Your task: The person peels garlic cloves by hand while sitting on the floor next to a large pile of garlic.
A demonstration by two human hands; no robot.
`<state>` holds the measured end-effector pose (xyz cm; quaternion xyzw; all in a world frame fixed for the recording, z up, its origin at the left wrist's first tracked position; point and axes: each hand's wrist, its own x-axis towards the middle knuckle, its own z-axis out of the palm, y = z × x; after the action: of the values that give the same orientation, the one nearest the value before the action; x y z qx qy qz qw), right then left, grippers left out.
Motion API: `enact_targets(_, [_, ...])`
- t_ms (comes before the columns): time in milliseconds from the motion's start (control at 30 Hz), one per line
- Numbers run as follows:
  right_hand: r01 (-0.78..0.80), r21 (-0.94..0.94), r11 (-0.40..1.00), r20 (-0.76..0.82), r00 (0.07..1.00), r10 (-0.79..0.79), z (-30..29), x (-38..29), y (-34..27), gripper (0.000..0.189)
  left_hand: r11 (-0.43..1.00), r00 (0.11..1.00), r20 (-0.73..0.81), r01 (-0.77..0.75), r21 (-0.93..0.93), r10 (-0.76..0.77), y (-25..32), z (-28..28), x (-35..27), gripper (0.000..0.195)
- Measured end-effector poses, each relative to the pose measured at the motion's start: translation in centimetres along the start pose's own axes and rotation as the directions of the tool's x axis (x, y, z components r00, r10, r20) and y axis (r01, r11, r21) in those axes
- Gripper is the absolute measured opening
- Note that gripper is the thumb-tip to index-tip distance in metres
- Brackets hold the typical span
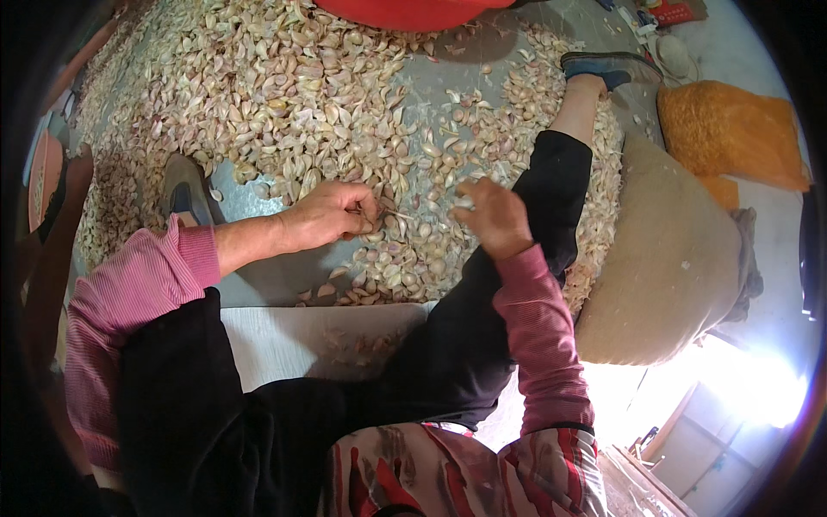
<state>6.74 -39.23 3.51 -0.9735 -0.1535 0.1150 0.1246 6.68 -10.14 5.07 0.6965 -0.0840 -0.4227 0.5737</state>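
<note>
A broad heap of unpeeled garlic cloves (278, 97) covers the floor before me. Over its near edge, left of centre, is my left hand (333, 213), thumb and fingertips pinched together; what lies between them is too small to tell. A thin pale stalk (395, 213) shows just right of those fingertips. My right hand (492, 213) is curled, with something small and whitish (464, 203) at its fingertips, perhaps a garlic clove. Between and below both hands lies a smaller spread of loose cloves (413, 262).
A red basin (413, 13) stands at the top. My shoes rest among the cloves (187, 187). On the right are a full tan sack (672, 258) and an orange mesh bag (730, 132). Another person's arm (74, 187) and a pink container (45, 178) show at the far left.
</note>
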Motion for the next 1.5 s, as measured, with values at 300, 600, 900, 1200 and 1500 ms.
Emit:
enact_targets(300, [0.042,0.24,0.97,-0.248,0.968,0.02,0.3,-1.6,-2.9,0.02,0.946,0.998,0.02,0.063,-0.319,-0.06,-1.4,-1.3,-0.8,0.012])
enact_targets(600, [-0.026,0.992,0.12,0.016,0.996,0.085,2.0,-1.2,-9.7,0.019,0.963,0.998,0.045,-0.039,-0.266,0.052,1.5,-0.1,-0.6,0.017])
enact_targets(900, [-0.067,0.996,0.062,0.057,0.987,0.15,3.6,-0.6,-9.2,0.026,0.983,0.992,-0.005,-0.129,-0.134,0.13,1.5,0.4,-0.2,0.014])
enact_targets(1200, [-0.177,0.984,0.014,0.175,0.979,0.102,2.9,-0.9,-9.0,0.027,0.991,0.989,-0.061,-0.131,0.039,0.134,1.5,0.3,-0.3,0.029])
enact_targets(1500, [0.004,0.999,0.048,-0.011,0.991,0.137,4.3,-0.8,-10.2,0.022,0.781,0.886,-0.052,-0.376,0.498,0.46,0.8,0.9,0.0,0.028])
